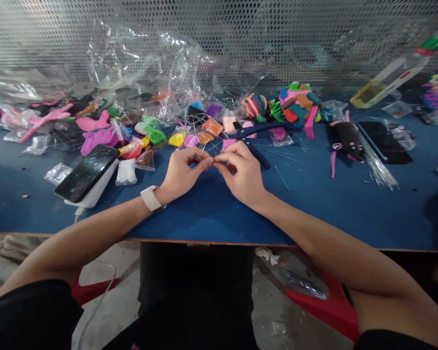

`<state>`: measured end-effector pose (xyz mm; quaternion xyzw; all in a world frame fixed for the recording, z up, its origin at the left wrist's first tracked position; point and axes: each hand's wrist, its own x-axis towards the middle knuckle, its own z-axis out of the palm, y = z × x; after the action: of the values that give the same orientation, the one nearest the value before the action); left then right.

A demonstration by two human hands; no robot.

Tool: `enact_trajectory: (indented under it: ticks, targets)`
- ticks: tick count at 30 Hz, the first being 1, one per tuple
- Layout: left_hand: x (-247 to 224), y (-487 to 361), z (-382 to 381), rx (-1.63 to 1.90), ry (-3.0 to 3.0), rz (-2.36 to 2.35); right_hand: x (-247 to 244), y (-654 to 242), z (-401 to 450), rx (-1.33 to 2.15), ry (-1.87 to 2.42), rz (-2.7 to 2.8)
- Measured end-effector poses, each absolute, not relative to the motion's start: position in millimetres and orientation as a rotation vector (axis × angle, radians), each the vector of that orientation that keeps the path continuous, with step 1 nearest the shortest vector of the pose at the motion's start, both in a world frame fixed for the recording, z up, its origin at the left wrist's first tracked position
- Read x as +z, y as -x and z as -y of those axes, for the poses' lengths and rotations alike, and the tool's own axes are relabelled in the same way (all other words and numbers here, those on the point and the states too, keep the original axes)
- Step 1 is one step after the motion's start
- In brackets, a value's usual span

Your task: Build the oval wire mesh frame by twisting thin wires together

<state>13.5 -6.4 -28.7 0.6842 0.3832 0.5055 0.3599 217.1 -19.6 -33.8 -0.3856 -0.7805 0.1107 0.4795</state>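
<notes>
My left hand (pixel 184 172), with a white band (pixel 151 198) on its wrist, is closed in a pinch just in front of the clay packets. Closed too, my right hand (pixel 244 174) meets it fingertip to fingertip. Between and behind the fingers rises an open frame of thin silvery wire (pixel 212 147), and both hands pinch it at its near side. Beyond the frame lie small packets of orange (pixel 212 126), yellow (pixel 177 139) and purple clay (pixel 214 111). A dark blue-handled tool (pixel 261 129) rests right behind my right hand, its working end hidden.
A phone (pixel 87 172) lies on a white block at the left. Multicoloured clay models (pixel 299 104), a dark clay animal (pixel 347 140), a bundle of wires (pixel 377 163) and a tilted bottle (pixel 390 78) are on the right. Crumpled plastic bags (pixel 146 68) lean against the perforated metal panel (pixel 241 34).
</notes>
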Motion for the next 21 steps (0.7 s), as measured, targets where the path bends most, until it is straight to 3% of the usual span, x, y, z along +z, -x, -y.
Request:
enact_trajectory:
  ticks: [12, 21]
  targets:
    - [-29, -15, 8, 1.336, -1.530, -0.898, -37, -224, 12, 0.024, 0.903, 2.137]
    - [-20, -6, 9, 1.497, -2.003, -1.038, -24, -220, 20, 0.437, 0.786, 1.737]
